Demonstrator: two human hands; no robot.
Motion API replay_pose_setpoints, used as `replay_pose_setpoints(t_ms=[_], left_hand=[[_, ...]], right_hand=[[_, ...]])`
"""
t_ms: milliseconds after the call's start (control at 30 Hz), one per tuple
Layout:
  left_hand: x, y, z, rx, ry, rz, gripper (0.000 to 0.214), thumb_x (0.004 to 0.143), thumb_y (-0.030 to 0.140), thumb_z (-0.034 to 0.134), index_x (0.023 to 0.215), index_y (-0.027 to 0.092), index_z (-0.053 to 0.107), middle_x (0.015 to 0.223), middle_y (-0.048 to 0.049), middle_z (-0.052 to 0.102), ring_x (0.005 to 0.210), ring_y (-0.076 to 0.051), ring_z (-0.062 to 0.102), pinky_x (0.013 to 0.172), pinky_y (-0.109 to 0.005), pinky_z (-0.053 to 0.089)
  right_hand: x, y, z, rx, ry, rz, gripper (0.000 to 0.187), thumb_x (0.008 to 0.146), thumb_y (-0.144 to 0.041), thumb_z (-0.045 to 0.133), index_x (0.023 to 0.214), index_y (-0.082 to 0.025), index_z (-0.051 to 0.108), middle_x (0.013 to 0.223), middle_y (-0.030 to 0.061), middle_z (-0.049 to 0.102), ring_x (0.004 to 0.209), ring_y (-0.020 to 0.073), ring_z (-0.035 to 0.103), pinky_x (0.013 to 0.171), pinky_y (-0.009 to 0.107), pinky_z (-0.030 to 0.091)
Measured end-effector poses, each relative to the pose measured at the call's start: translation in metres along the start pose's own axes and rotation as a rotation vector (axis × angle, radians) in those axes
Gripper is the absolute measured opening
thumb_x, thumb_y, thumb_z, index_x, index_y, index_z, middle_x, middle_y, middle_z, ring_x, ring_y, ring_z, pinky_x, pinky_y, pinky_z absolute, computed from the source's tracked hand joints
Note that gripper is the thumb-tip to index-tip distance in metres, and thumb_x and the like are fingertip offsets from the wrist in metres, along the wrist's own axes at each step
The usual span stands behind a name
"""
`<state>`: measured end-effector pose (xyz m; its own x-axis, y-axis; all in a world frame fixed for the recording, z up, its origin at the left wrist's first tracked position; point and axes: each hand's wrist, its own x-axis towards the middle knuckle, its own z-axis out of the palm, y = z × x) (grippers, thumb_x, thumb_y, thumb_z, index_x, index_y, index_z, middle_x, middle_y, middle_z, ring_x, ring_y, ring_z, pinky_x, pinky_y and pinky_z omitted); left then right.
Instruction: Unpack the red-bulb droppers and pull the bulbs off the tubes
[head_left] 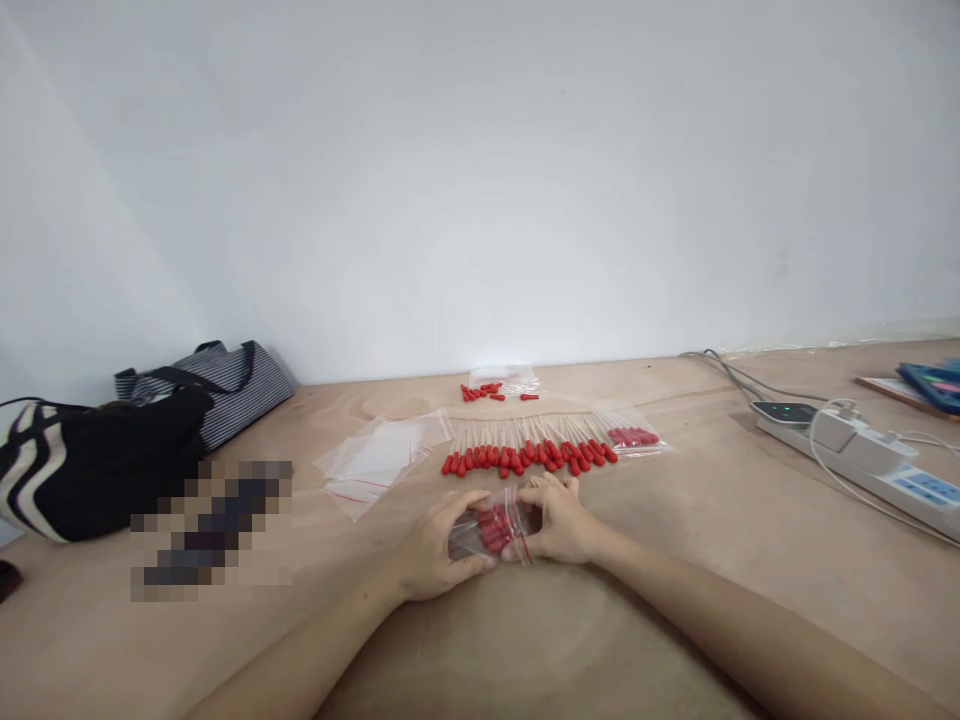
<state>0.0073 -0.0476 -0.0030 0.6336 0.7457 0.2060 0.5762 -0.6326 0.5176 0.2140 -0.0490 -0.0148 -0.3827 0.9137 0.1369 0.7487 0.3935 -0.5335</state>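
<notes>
I see a wide tan counter [675, 600] that runs back to a plain wall. Its front and middle part is free on both sides of my arms, so there is open room there. At the far left a black bag [97, 470] lies against a striped bag [225, 385]. At the right edge a white power strip [862, 450] lies with its cables, well apart from the hands.

In the middle, a row of droppers [525, 455] with red bulbs lies side by side, just behind the hands. Left of the row lie some empty clear bags [375, 460]. At the right end of the row lies a filled bag [634, 436].

My left hand [431, 550] and right hand [559, 520] meet low over the counter. Each grip is closed on one end of a small clear bag [491, 528], with the fingers curled around it and the thumbs on top. The bag sits between the two hands, near the front of the row. It is wrinkled, with red bulbs inside and a red line at its right end.
</notes>
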Motion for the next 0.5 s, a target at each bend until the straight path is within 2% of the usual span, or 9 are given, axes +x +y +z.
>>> replay_pose_setpoints(t_ms=[100,267,333,500], left_hand=[[-0.0001,-0.0019,0.0009,-0.014,-0.008,0.006,0.061,0.066,0.034,0.064,0.119,0.022,0.038,0.110,-0.0066,0.056,0.101,-0.022,0.052,0.088,-0.039,0.042],[0.0003,-0.0034,0.0007,0.014,-0.020,0.001,0.057,0.067,0.038,0.063,0.117,0.021,0.041,0.113,-0.0076,0.054,0.103,-0.024,0.050,0.088,-0.040,0.041],[0.0008,-0.0028,0.0001,0.017,-0.018,0.011,0.055,0.068,0.039,0.062,0.116,0.021,0.043,0.111,-0.0070,0.056,0.101,-0.023,0.052,0.087,-0.039,0.042],[0.0023,0.0027,-0.0036,0.022,-0.028,0.001,0.046,0.067,0.040,0.063,0.106,0.020,0.050,0.104,-0.0061,0.059,0.095,-0.022,0.055,0.082,-0.036,0.044]], right_hand=[[-0.0006,-0.0020,0.0001,-0.061,0.030,-0.013,0.050,0.050,-0.056,0.069,0.086,-0.023,0.060,0.079,0.0000,0.054,0.082,0.0188,0.043,0.074,0.036,0.025],[-0.0018,-0.0036,-0.0006,-0.206,0.034,-0.134,0.046,0.058,-0.057,0.063,0.091,-0.026,0.058,0.088,0.0013,0.052,0.088,0.0200,0.041,0.076,0.038,0.022],[-0.0017,-0.0036,-0.0003,-0.217,0.061,-0.145,0.041,0.060,-0.055,0.062,0.086,-0.024,0.058,0.089,0.0015,0.052,0.088,0.0194,0.041,0.076,0.037,0.022],[-0.0020,0.0004,-0.0036,-0.250,0.137,-0.211,0.038,0.054,-0.048,0.065,0.074,-0.017,0.055,0.089,0.0021,0.051,0.085,0.0182,0.040,0.077,0.036,0.022]])
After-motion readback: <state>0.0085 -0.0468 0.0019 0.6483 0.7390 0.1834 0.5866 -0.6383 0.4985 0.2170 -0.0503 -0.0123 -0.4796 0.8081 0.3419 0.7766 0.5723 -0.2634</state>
